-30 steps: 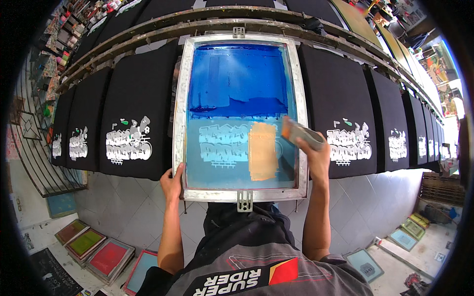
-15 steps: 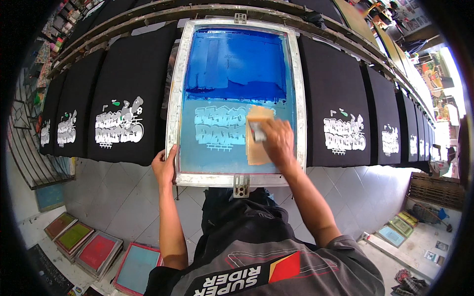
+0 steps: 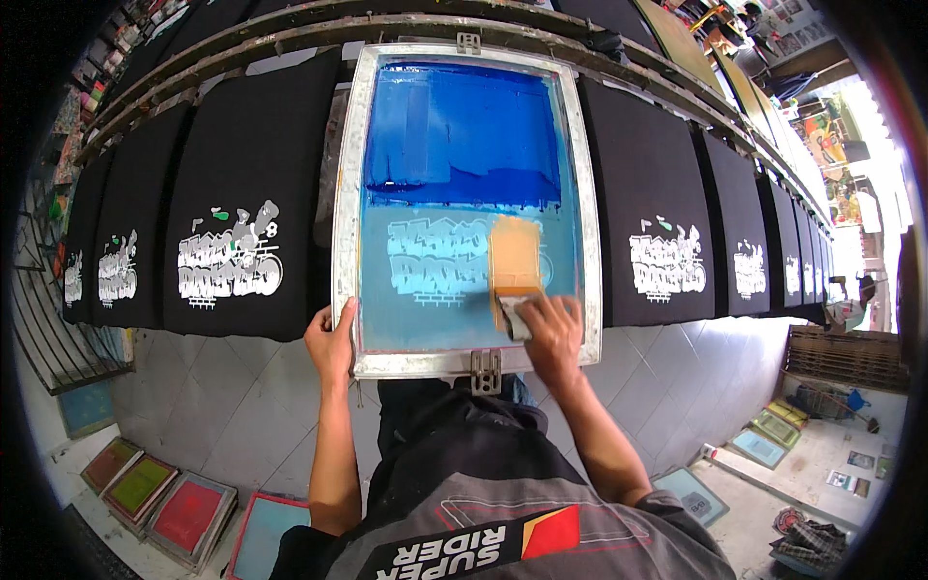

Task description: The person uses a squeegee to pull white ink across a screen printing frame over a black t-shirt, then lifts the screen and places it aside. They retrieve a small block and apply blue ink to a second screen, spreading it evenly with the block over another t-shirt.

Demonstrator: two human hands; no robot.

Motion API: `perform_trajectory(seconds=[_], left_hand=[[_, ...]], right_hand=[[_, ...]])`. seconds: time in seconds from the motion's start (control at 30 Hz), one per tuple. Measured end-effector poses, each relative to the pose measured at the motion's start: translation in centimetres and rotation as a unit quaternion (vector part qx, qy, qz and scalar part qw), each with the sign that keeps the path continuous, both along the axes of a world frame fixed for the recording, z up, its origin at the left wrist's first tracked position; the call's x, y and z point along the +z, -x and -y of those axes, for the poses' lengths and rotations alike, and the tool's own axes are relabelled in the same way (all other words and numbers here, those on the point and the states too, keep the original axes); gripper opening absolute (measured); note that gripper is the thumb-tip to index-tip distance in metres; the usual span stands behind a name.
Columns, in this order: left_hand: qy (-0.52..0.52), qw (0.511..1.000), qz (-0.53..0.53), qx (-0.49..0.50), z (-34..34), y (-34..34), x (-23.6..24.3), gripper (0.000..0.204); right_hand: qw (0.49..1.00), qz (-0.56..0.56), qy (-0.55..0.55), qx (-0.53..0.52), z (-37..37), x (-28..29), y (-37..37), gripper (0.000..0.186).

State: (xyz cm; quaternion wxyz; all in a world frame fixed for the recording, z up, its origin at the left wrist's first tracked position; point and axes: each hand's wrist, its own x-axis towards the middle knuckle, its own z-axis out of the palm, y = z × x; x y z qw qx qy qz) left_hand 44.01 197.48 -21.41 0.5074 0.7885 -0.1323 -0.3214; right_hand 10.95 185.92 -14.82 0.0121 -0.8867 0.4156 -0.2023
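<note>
A screen-printing frame (image 3: 589,232) with a pale metal border lies in front of me. Deep blue ink (image 3: 483,121) covers the far part of its mesh; the nearer part is light blue and shows a pale lettering design (image 3: 435,261). My left hand (image 3: 332,343) grips the frame's near left edge, thumb on top. My right hand (image 3: 555,338) is closed round a small squeegee (image 3: 516,317), pressed to the mesh at the near right. A strip of tan ink (image 3: 515,246) stretches away from its blade. My fingers hide part of the squeegee.
Black shirts (image 3: 256,164) with white and grey prints line up on both sides. Metal clamps (image 3: 485,372) sit at the frame's near and far ends. Rails (image 3: 222,58) run behind. Coloured screens (image 3: 190,517) lean at lower left, others (image 3: 759,447) at lower right.
My right hand has drawn the squeegee toward me, leaving the tan strip exposed behind it. My left hand stays on the frame edge. The whole view has shifted slightly.
</note>
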Motion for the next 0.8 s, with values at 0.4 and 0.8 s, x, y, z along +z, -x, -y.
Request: perform_trajectory(seconds=[0.4, 0.8], left_hand=[[0.007, 1.0, -0.015, -0.007, 0.6, 0.0, 0.8, 0.047], [0.012, 1.0, -0.014, 0.002, 0.3, -0.1, 0.4, 0.044]], right_hand=[[0.992, -0.047, -0.118, -0.024, 9.1, 4.9, -2.4, 0.02], [0.999, 0.019, 0.047, -0.014, 3.5, -2.9, -0.6, 0.031]])
